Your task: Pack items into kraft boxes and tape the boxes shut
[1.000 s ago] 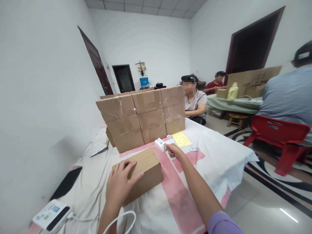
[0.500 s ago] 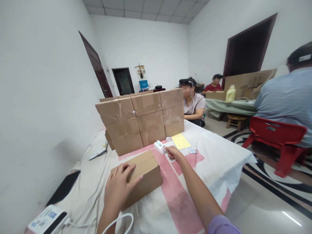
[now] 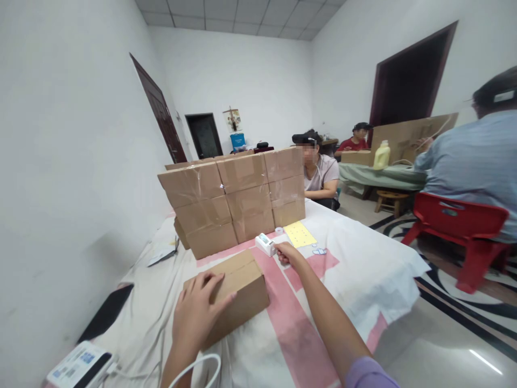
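Note:
A closed cardboard box (image 3: 236, 299) lies on the table in front of me. My left hand (image 3: 202, 299) rests over its left part, fingers spread on the top and the thumb reaching along the near side. Farther forward, my right hand (image 3: 286, 253) is closed, its curled fingers right at the end of a small white device (image 3: 264, 244) with a screen-like patch. What those fingers hold, if anything, is hidden. Just beyond the hand lies a yellow sheet (image 3: 301, 235) with small dark marks, and a small white ring (image 3: 279, 230) sits beside it.
A wall of stacked, taped cardboard boxes (image 3: 246, 210) stands at the table's far side. Blue-white cut-outs (image 3: 319, 251) lie right of my hand. A white power bank (image 3: 78, 366) with a cable is at lower left. A person (image 3: 321, 172) sits beyond the table; others sit farther right.
Both my hands, the box and the white device stay in place. At the right, the person in blue has shifted slightly, and a hand of theirs now shows.

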### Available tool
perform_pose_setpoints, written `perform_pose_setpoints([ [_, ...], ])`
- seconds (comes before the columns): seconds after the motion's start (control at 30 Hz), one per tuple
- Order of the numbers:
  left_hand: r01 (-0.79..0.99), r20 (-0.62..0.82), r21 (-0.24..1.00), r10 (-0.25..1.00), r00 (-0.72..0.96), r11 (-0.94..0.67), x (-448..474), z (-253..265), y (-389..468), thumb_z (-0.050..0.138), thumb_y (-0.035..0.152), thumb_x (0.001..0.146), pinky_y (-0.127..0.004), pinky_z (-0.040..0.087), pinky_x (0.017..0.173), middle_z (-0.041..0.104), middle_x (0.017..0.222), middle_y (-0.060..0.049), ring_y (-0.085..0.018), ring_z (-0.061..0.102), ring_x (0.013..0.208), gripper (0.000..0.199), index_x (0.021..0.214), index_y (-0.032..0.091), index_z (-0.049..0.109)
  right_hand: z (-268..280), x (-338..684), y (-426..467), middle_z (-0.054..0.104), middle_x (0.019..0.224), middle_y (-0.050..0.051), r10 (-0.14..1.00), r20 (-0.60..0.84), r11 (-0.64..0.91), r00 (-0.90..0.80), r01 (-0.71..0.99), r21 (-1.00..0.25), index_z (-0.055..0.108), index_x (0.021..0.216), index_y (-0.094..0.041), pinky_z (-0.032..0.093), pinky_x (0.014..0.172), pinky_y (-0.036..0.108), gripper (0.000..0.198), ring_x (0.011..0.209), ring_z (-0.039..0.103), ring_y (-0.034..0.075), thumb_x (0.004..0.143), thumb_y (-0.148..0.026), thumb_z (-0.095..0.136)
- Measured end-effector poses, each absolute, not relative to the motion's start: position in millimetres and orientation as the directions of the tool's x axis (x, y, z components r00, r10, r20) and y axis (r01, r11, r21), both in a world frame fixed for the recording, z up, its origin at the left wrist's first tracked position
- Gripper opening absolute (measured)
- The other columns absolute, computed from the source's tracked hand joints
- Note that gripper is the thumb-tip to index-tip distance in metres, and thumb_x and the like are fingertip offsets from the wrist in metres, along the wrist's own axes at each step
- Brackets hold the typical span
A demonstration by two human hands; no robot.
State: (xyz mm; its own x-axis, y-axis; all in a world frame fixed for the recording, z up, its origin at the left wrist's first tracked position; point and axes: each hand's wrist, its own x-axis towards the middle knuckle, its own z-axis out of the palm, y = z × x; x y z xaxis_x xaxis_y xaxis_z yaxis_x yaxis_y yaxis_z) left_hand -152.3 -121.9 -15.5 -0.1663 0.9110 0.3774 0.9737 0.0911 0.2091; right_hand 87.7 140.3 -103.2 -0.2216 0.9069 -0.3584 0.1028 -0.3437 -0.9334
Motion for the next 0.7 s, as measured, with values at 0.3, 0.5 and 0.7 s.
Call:
perform_pose_setpoints([
  [0.3,0.976,0.389,0.197,0.907,-0.160,0.088,-152.3,-16.5,-121.4,0.061,0.056,0.088,-0.043,0.040,0.099,0.061,0.130,-0.001,-0.027,0.056,0.119,0.042,0.125,0.035,0.067,-100.7,87.6,138.4,0.048,0.064,-0.007,0.908,-0.360,-0.337,-0.215,0.138,-0.931,0.058,0.089,-0.013,0.031,0.039,0.015,0.029,0.045,0.041,0.004,0.103,-0.039,0.057],
  [0.5,0.976,0.388,0.193,0.907,-0.167,0.098,-153.3,-17.3,-120.6,0.060,0.057,0.088,-0.044,0.040,0.100,0.061,0.130,-0.001,-0.027,0.057,0.120,0.043,0.125,0.036,0.067,-102.4,86.5,140.2,0.050,0.065,-0.006,0.907,-0.364,-0.340,-0.211,0.143,-0.930,0.059,0.089,-0.013,0.033,0.040,0.015,0.030,0.047,0.044,0.004,0.103,-0.039,0.057],
  [0.7,0.976,0.394,0.198,0.905,-0.163,0.090,-154.3,-17.4,-120.2,0.059,0.058,0.088,-0.043,0.042,0.097,0.062,0.129,-0.001,-0.027,0.058,0.117,0.043,0.124,0.036,0.067,-100.2,86.4,137.4,0.050,0.065,-0.006,0.908,-0.364,-0.339,-0.205,0.147,-0.929,0.059,0.090,-0.013,0.033,0.040,0.015,0.029,0.047,0.044,0.004,0.102,-0.039,0.058],
])
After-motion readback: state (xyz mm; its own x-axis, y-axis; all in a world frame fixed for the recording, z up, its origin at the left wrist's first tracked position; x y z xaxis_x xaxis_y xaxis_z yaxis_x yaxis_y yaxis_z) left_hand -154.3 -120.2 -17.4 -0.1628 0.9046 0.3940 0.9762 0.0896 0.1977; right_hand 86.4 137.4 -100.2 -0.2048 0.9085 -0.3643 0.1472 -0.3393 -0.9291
